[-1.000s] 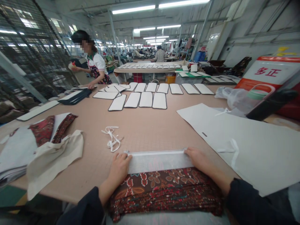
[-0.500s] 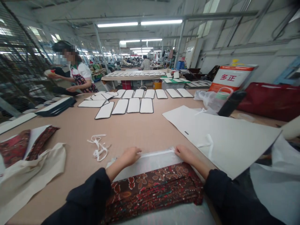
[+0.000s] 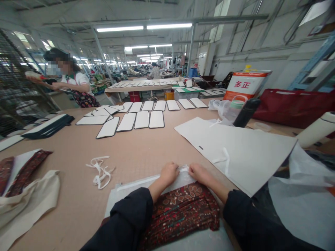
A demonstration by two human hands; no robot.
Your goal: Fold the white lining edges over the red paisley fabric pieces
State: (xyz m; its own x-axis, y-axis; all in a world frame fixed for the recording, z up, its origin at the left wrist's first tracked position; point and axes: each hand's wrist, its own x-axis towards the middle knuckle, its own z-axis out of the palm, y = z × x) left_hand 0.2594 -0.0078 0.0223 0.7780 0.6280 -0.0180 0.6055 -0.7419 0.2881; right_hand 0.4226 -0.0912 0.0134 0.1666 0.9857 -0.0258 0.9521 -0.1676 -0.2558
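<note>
A clear plastic zip bag lies on the table in front of me with folded dark red floral fabric inside it. My left hand and my right hand sit close together on the bag's white zip strip at its far right end. Both hands have their fingers curled and pressed onto the strip. Dark sleeves cover both of my forearms.
A tangle of white ribbon lies left of the bag. A large white sheet spreads on the right, cream and floral cloth on the left. Rows of white dark-edged panels lie further back. A person works at the far left.
My left hand has slid to the right along the zip strip until it nearly meets my right hand. The view has shifted, so the table's things appear further left.
</note>
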